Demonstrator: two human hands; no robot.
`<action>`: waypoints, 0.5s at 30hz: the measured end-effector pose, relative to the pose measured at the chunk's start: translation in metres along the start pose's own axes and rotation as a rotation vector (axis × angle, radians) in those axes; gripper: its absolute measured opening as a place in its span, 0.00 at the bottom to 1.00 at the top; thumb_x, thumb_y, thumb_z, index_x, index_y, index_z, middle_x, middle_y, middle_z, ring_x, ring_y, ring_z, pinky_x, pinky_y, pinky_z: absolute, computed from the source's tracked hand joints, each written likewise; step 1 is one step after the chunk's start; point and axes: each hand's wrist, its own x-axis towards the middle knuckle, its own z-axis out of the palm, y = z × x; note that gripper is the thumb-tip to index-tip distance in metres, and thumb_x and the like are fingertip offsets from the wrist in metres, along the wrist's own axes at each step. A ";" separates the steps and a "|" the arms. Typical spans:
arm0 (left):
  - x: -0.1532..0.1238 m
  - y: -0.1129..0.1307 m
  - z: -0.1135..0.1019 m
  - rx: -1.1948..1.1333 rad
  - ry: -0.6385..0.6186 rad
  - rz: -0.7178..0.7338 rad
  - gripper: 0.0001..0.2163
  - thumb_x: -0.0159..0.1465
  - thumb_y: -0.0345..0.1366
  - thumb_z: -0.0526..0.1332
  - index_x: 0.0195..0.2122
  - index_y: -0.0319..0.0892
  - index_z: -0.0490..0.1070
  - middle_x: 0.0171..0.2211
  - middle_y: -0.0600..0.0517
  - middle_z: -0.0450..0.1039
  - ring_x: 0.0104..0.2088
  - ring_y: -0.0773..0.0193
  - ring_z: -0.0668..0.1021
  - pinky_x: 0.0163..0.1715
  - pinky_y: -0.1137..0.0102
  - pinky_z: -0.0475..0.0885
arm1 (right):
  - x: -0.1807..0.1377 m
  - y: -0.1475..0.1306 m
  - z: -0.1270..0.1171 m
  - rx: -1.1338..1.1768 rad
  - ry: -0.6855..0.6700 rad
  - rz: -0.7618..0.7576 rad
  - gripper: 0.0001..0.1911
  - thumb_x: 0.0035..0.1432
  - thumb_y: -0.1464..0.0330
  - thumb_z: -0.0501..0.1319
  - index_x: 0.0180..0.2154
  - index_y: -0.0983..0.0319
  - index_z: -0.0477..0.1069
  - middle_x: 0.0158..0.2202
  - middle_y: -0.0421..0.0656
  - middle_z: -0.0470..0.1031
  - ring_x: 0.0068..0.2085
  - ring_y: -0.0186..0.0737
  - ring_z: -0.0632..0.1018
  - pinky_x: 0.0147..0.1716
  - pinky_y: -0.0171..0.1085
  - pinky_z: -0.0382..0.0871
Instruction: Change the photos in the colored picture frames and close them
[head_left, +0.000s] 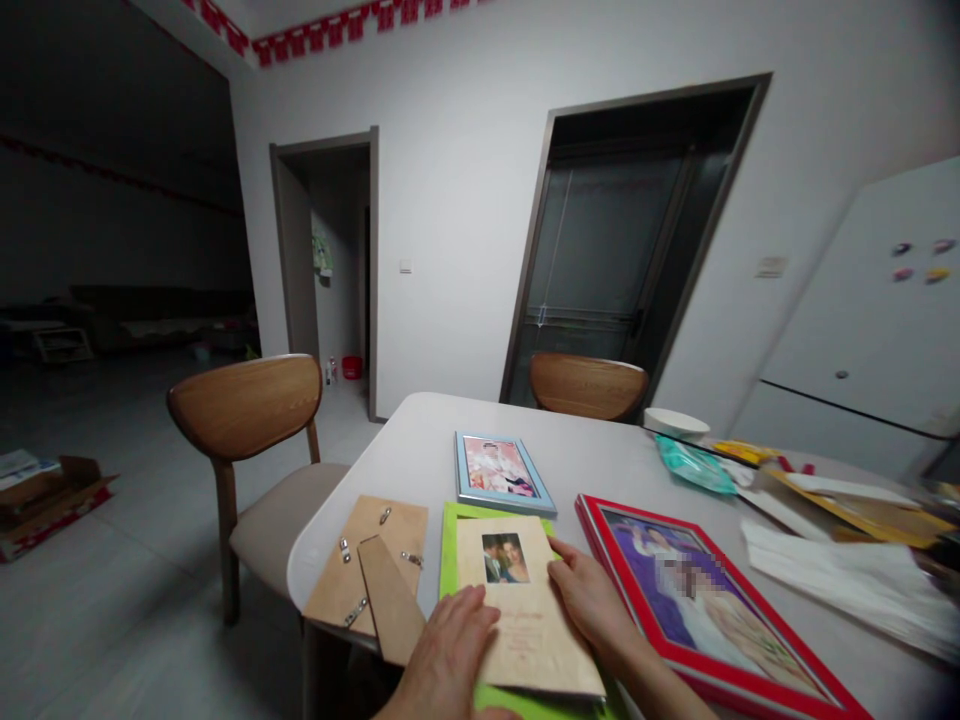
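Note:
A cream card printed with a small picture of two people lies over a lime-green picture frame, which shows around its edges. My left hand rests with outstretched fingers along the card's left side. At the right edge, my right hand has its fingers closed around the card's border; part of the grip is hidden. Left of the green frame is a brown backing board with metal clips and a stand leg. A light-blue framed picture lies beyond, and a large red framed picture to the right.
The white table also carries a white bowl, a teal plastic bag, white wrapping and an opened yellow envelope at the right. Wooden chairs stand at the left and far side.

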 end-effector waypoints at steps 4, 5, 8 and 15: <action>0.002 0.008 -0.010 0.038 -0.048 0.035 0.26 0.48 0.46 0.62 0.47 0.41 0.62 0.49 0.40 0.63 0.50 0.49 0.64 0.50 0.53 0.55 | 0.004 0.005 -0.007 -0.303 0.033 -0.085 0.21 0.46 0.68 0.47 0.41 0.67 0.68 0.34 0.47 0.75 0.33 0.40 0.74 0.30 0.33 0.64; 0.002 0.009 -0.011 0.041 -0.052 0.040 0.26 0.48 0.47 0.62 0.46 0.41 0.62 0.49 0.40 0.63 0.50 0.49 0.65 0.50 0.53 0.56 | 0.004 0.005 -0.009 -0.382 0.033 -0.099 0.20 0.46 0.68 0.48 0.40 0.66 0.68 0.34 0.47 0.75 0.33 0.40 0.74 0.30 0.33 0.63; 0.004 0.010 -0.010 0.047 -0.044 0.056 0.27 0.47 0.49 0.61 0.46 0.42 0.62 0.48 0.39 0.64 0.50 0.49 0.65 0.50 0.53 0.56 | 0.001 0.006 -0.010 -0.619 0.048 -0.133 0.17 0.48 0.66 0.48 0.36 0.64 0.69 0.32 0.47 0.74 0.32 0.40 0.74 0.29 0.33 0.61; 0.007 0.008 -0.012 0.088 -0.230 -0.001 0.30 0.50 0.51 0.58 0.51 0.40 0.59 0.52 0.38 0.58 0.53 0.48 0.60 0.51 0.52 0.53 | -0.006 0.009 -0.001 -0.902 0.085 -0.182 0.15 0.51 0.66 0.47 0.37 0.64 0.67 0.33 0.49 0.70 0.33 0.42 0.72 0.29 0.36 0.60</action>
